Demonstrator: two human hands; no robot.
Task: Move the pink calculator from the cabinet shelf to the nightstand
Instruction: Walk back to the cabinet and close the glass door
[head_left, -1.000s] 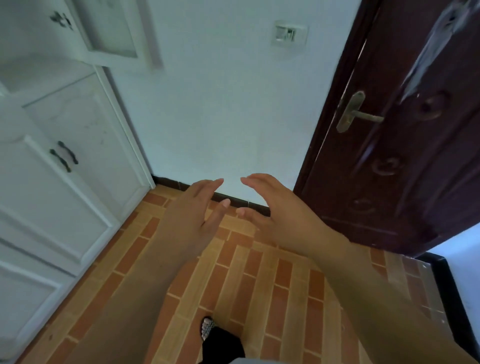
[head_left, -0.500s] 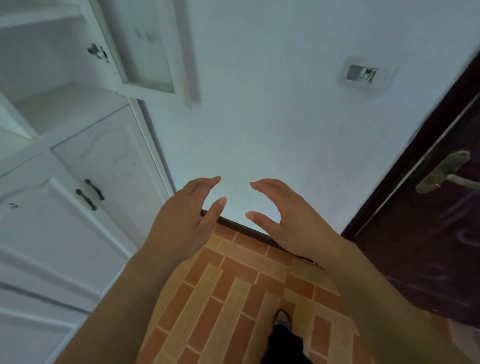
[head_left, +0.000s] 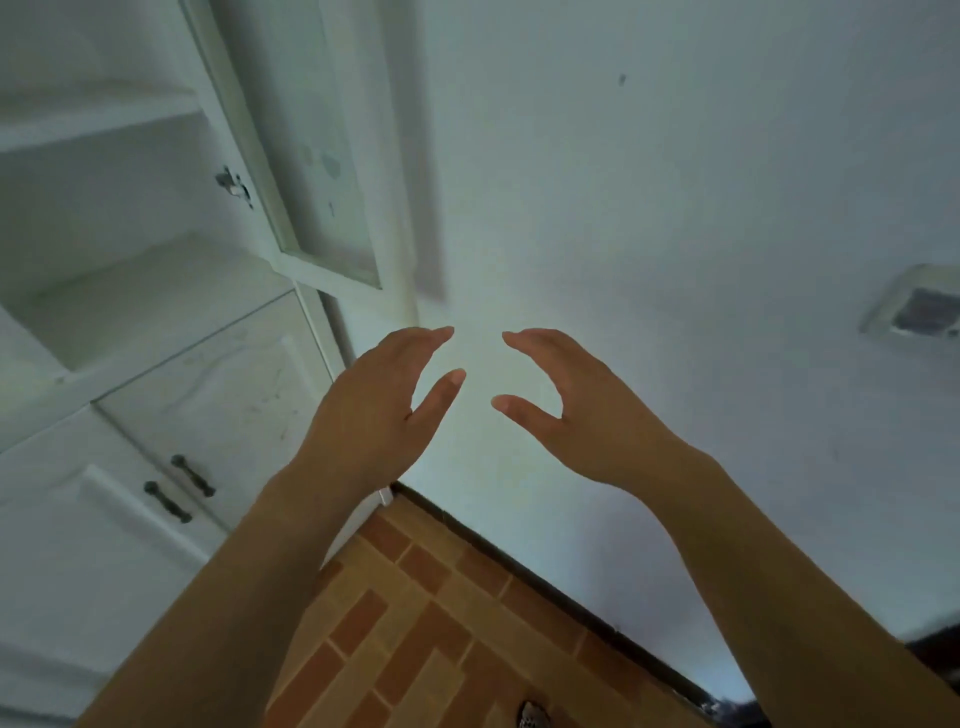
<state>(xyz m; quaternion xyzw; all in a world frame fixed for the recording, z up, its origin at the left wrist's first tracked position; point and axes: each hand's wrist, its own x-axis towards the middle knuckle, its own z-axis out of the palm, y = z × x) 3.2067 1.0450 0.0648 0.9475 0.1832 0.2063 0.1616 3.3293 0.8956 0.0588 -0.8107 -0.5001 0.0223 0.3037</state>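
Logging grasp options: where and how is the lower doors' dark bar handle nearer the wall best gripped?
Probably the middle of the bar handle, from the front: it runs upright, standing off its door on end posts, so fingers can hook behind it. The left hand is nearer.

Open cabinet door (head_left: 311, 156) juts beside bare shelf (head_left: 145, 301), reachable from the front.

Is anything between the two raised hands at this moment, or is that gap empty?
Nothing. In the head view the left hand and right hand are open and apart, with only the bare white wall showing behind the gap.
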